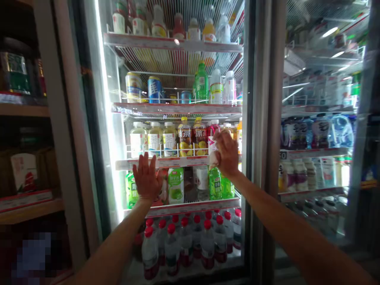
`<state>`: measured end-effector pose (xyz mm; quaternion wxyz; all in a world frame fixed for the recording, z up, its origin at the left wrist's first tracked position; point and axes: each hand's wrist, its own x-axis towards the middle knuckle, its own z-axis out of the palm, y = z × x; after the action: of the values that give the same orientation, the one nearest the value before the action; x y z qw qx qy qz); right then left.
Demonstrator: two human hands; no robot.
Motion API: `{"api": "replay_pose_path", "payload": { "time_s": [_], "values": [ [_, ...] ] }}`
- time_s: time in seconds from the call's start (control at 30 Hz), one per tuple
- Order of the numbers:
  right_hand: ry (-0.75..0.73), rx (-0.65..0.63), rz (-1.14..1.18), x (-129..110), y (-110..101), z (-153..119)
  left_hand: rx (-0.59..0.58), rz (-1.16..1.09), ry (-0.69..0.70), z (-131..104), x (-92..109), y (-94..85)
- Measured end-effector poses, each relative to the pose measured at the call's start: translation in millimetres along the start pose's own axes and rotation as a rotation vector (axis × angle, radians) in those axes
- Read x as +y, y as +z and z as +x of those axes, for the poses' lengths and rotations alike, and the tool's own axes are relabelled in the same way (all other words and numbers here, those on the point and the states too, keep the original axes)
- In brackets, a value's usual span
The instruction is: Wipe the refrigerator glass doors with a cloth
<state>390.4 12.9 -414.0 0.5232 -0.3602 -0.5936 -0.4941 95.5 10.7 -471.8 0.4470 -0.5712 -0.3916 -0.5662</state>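
Note:
My left hand [147, 178] is raised with its fingers spread, in front of the shelf edge below the pale tea bottles [154, 140]. A green-and-white carton [176, 186] stands just to its right. My right hand [228, 152] is higher, in front of a pink bottle [213, 128], its fingers curled. A pale, crumpled-looking thing [214, 159] shows at its palm; its kind is unclear. Left of that hand stand dark tea bottles [185, 138] with yellow caps, and below it green bottles [215, 184]. Whether glass lies between my hands and the drinks, I cannot tell.
Red-capped water bottles [184, 241] fill the cooler's bottom. Cans [154, 90] and more bottles stand on the upper shelves. A metal door frame [265, 118] rises at the right, beside a second glass-fronted cooler [320, 130]. Wooden shelves [26, 111] with packages are at left.

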Motion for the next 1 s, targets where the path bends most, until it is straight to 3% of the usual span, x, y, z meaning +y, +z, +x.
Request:
{"api": "replay_pose_path", "payload": {
  "time_s": [0.1,0.17,0.33,0.4,0.47,0.57,0.63,0.67,0.73,0.8,0.87,0.93,1.0],
  "values": [
    [-0.347,-0.154,0.099,-33.7,-3.9,-17.8,0.015,-0.006,0.021,0.2,-1.2,-0.2],
    [-0.394,-0.171,0.092,-27.2,-7.4,-21.0,0.019,-0.007,0.027,0.1,-1.8,-0.1],
    [0.18,0.067,-0.03,43.1,-8.8,2.2,-0.022,0.003,-0.002,-0.2,-0.6,0.3],
    [0.239,0.111,-0.031,44.4,-6.2,4.7,-0.015,0.007,0.002,-0.1,0.0,0.3],
    [0.121,0.045,0.001,19.7,-4.2,-3.8,-0.002,0.008,0.013,0.1,0.1,0.1],
    [-0.229,-0.107,0.058,-30.6,-3.5,-26.4,-0.003,0.002,0.017,0.1,-1.1,-0.3],
    [-0.396,-0.17,0.081,-41.8,-5.1,-36.1,-0.012,-0.001,0.012,-0.1,-2.0,-0.3],
    [-0.41,-0.18,0.081,-36.2,-6.5,-37.1,-0.015,-0.001,0.009,-0.3,-2.2,-0.2],
    [-0.283,-0.137,0.055,-6.8,-9.8,-31.4,-0.02,-0.001,-0.002,-0.6,-2.1,0.2],
    [-0.052,-0.016,0.009,30.2,-11.8,-19.8,-0.022,-0.001,-0.009,-0.7,-1.4,0.4],
    [0.119,0.103,-0.023,51.9,-11.6,-10.8,-0.021,-0.002,-0.012,-0.6,-0.7,0.4],
    [0.146,0.12,-0.016,45.4,-9.6,-10.7,-0.019,-0.003,-0.01,-0.4,-0.4,0.1],
    [0.026,0.02,0.032,16.2,-7.0,-19.3,-0.027,-0.009,-0.018,-0.4,-0.7,-0.2]
  ]
}}
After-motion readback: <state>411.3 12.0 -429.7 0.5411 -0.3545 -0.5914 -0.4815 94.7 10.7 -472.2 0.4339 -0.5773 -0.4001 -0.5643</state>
